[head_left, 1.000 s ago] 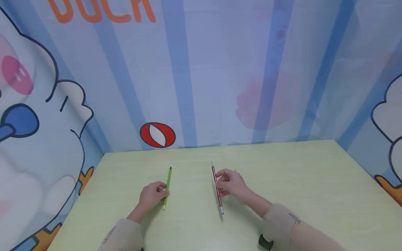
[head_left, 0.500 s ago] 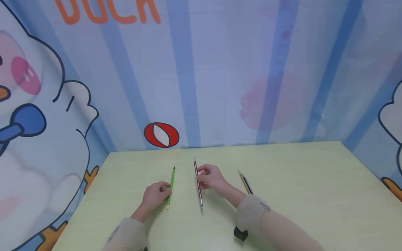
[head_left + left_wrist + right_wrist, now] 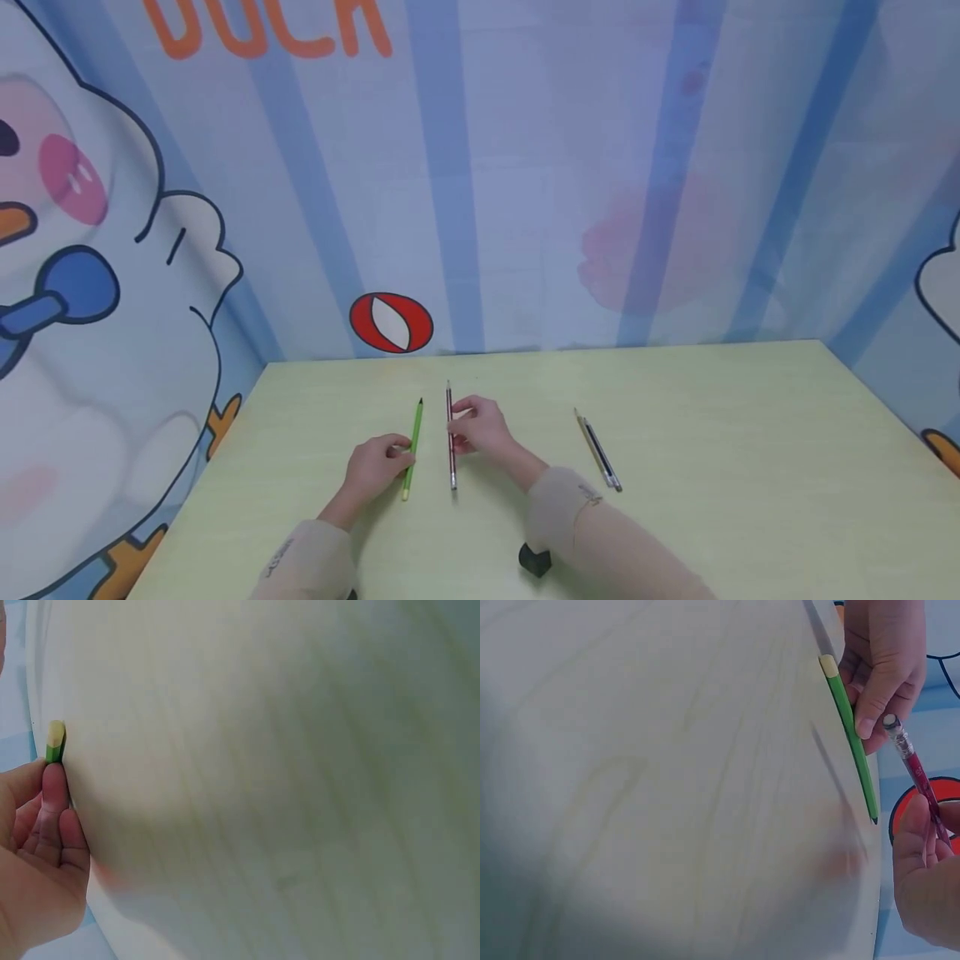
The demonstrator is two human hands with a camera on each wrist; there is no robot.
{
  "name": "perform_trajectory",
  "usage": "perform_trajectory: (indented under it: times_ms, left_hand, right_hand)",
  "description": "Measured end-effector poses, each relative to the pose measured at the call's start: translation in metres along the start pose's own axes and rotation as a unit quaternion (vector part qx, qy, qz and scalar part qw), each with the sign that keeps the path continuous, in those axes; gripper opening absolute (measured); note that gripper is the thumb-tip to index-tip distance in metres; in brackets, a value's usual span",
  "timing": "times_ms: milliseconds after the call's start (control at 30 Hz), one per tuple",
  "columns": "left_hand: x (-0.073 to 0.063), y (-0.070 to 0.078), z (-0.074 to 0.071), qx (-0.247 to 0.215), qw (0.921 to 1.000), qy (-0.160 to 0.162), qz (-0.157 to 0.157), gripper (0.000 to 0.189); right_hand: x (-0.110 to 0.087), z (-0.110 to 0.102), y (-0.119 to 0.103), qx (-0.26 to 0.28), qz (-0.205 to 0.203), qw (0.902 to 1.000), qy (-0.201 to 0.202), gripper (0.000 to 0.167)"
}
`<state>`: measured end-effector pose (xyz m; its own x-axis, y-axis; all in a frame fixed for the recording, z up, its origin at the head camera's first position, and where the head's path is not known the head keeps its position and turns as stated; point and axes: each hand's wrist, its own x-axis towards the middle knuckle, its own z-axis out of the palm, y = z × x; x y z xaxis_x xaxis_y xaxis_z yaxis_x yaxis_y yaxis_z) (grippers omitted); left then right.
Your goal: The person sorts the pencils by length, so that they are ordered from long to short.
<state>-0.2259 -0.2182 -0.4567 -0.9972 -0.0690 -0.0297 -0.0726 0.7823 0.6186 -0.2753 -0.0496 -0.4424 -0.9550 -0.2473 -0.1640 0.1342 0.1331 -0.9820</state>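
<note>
In the head view my left hand (image 3: pixel 373 468) pinches a green pencil (image 3: pixel 417 421) by its side, black tip pointing away from me. The left wrist view shows the pale yellow end of that green pencil (image 3: pixel 55 739) poking out past thumb and finger. Just to the right, my right hand (image 3: pixel 483 429) holds a dark red pencil (image 3: pixel 450 410) between thumb and fingers, roughly upright in the picture. Its eraser and silver ferrule face the right wrist camera, where the red pencil (image 3: pixel 915 766) appears close to the green one (image 3: pixel 849 724). A narrow gap separates the two pencils.
On the pale yellow table (image 3: pixel 720 433), two more slim pencils lie side by side at the right: a light tan one (image 3: pixel 588 437) and a dark one (image 3: pixel 597 444). A printed blue backdrop (image 3: pixel 510 208) rises at the table's back edge.
My right hand has carried the red pencil leftward, close to the green pencil. The two pencils at the right have come into full view. The left hand keeps its hold on the green pencil.
</note>
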Motion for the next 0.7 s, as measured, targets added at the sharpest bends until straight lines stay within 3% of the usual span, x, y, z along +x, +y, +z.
perform_trajectory:
  times_ms: [700]
  left_hand:
    - [0.001,-0.001,0.0,-0.008,0.9999,-0.003,-0.009,0.026]
  right_hand:
    - [0.002,0.034,0.008,-0.079,0.015,0.996,0.04,0.027]
